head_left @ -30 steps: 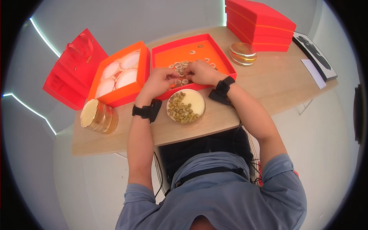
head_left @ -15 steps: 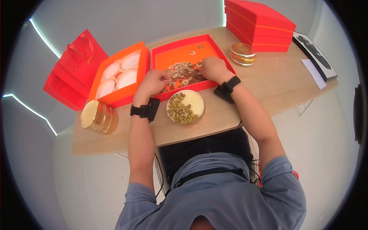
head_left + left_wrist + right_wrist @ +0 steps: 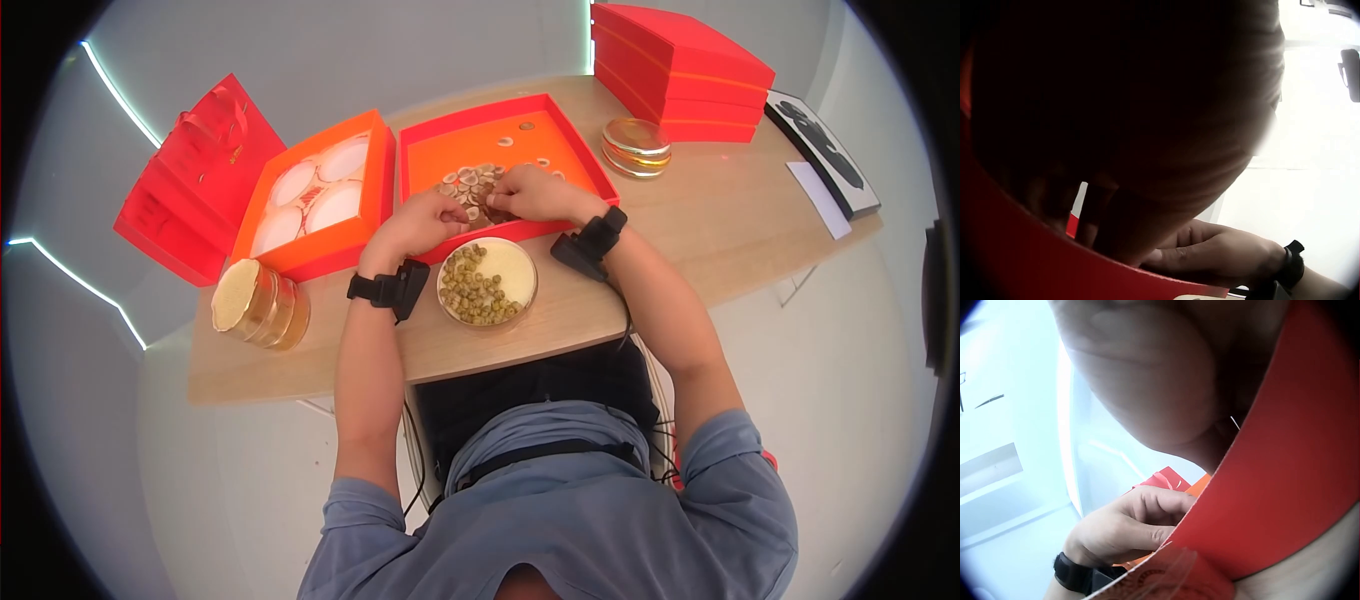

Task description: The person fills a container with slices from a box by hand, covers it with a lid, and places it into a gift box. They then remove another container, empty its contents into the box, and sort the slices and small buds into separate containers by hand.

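Note:
Round, flat, brownish slices lie heaped on the orange floor of a shallow red tray. The left hand bends over the tray's near-left part, fingertips at the pile's edge. Bent fingers of the right hand reach into the pile's right part. Whether either hand holds a slice cannot be made out. In the left wrist view, the red wall hides the left fingertips; the red wall in the right wrist view hides the right ones. A round bowl with greenish-brown pieces stands before the tray.
Left of the tray are a box with four white round inserts, a red bag and a golden-lidded jar. Beyond its right side stand stacked clear round containers, red boxes and a framed picture.
Since half a second ago, the right hand has moved left over the slices, closer to the left hand. The left hand has shifted slightly right and toward the near wall.

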Demonstrator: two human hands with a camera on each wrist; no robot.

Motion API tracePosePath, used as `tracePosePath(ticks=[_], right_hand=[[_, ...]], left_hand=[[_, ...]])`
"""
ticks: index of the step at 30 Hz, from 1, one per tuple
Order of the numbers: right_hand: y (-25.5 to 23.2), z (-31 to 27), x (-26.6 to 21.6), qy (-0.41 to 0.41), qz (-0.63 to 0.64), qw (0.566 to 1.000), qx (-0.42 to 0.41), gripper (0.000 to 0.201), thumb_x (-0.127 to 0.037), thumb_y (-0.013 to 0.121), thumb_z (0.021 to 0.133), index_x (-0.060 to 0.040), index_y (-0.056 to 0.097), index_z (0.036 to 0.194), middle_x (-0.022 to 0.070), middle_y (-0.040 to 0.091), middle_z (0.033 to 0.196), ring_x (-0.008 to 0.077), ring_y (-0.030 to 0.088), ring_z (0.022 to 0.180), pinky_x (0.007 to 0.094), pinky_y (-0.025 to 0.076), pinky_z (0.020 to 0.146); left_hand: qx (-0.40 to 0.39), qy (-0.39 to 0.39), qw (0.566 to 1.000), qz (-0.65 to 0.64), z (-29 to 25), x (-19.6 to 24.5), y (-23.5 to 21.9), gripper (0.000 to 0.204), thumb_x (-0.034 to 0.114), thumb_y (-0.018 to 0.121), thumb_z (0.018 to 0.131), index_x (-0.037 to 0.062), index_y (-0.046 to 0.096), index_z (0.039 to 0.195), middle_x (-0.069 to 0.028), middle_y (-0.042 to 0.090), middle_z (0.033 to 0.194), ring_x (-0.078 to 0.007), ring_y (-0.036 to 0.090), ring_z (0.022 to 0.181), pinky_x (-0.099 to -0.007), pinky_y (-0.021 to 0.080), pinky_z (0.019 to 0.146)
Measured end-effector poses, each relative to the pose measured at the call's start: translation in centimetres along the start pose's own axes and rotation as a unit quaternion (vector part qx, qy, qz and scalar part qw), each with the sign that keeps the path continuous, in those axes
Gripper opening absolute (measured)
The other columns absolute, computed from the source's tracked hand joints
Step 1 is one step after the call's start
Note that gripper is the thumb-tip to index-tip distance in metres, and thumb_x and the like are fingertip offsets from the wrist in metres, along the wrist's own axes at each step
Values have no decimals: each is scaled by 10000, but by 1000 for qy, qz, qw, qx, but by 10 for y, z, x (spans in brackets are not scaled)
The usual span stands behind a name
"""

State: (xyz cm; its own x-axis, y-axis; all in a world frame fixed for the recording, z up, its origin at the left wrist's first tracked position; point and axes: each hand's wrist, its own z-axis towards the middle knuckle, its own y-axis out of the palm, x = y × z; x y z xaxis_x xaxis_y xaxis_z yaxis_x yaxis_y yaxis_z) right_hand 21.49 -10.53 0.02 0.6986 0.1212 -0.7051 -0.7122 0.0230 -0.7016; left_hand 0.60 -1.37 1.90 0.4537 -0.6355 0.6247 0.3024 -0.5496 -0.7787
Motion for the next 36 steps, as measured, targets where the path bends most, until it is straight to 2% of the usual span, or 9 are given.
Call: tracePosePath(ticks=[3, 6, 11, 15, 18, 24, 30, 33, 36], right_hand=[[4, 6, 8, -15, 42, 999, -16, 228, -181, 568, 917, 2, 701, 893, 141, 672, 766, 189, 607, 720, 338, 485, 691], [9, 9, 15, -17, 94, 995, 1, 186, -140, 590, 896, 2, 706, 926, 115, 690, 799, 170, 629, 769, 323, 494, 721], [4, 2, 2, -11, 97, 995, -8, 163, -79, 661, 843, 0, 710, 977, 97, 706, 863, 162, 653, 830, 293, 507, 761], [2, -1, -5, -3, 81, 997, -15, 198, -70, 718, 822, 3, 707, 1006, 73, 705, 885, 132, 651, 831, 274, 515, 787], [4, 1, -1, -4, 102, 995, -10, 219, -36, 735, 774, 24, 701, 982, 105, 709, 896, 158, 665, 842, 278, 525, 766], [5, 3, 0, 1, 169, 985, 9, 211, 1, 761, 761, 46, 692, 955, 86, 707, 886, 135, 660, 841, 256, 530, 790], [6, 1, -7, -54, 132, 990, -6, 171, 5, 739, 788, 43, 685, 946, 81, 711, 885, 129, 666, 852, 261, 541, 787], [8, 2, -3, -27, 181, 983, 3, 164, -5, 731, 802, 37, 688, 954, 78, 711, 872, 121, 664, 829, 257, 539, 775], [9, 4, 1, -28, 155, 987, 12, 167, -14, 728, 808, 34, 688, 963, 76, 710, 863, 111, 660, 812, 254, 535, 758]], left_hand=[[1, -2, 999, -35, 0, 0, 1, 204, 68, 682, 849, -22, 684, 1032, -85, 711, 902, -144, 649, 838, -282, 512, 770], [-4, -20, 998, -57, 0, 2, 0, 191, 42, 682, 836, -29, 683, 1013, -79, 706, 886, -134, 642, 827, -272, 509, 753], [-4, -39, 996, -75, 2, 2, 1, 146, -35, 652, 790, -29, 679, 934, -78, 698, 864, -126, 636, 804, -266, 507, 722], [17, -47, 998, -36, 0, 0, -2, 150, -82, 622, 757, -32, 669, 891, -72, 686, 837, -130, 632, 781, -263, 507, 702], [14, -54, 998, -41, -1, -2, -3, 161, -105, 613, 745, -32, 667, 877, -69, 678, 822, -132, 630, 778, -260, 509, 696], [36, -43, 997, -49, -4, 2, -4, 180, -125, 595, 748, -38, 672, 886, -79, 674, 839, -140, 640, 793, -271, 525, 693], [58, -39, 993, -93, -14, 14, -10, 216, -131, 562, 758, -51, 676, 923, -102, 678, 876, -150, 660, 807, -273, 541, 702], [53, -47, 993, -98, -17, 18, -13, 220, -129, 558, 761, -51, 678, 928, -109, 686, 880, -153, 667, 810, -276, 546, 716], [47, -34, 995, -77, -14, 10, -12, 205, -107, 579, 767, -45, 682, 934, -111, 695, 878, -153, 672, 808, -274, 545, 714]])
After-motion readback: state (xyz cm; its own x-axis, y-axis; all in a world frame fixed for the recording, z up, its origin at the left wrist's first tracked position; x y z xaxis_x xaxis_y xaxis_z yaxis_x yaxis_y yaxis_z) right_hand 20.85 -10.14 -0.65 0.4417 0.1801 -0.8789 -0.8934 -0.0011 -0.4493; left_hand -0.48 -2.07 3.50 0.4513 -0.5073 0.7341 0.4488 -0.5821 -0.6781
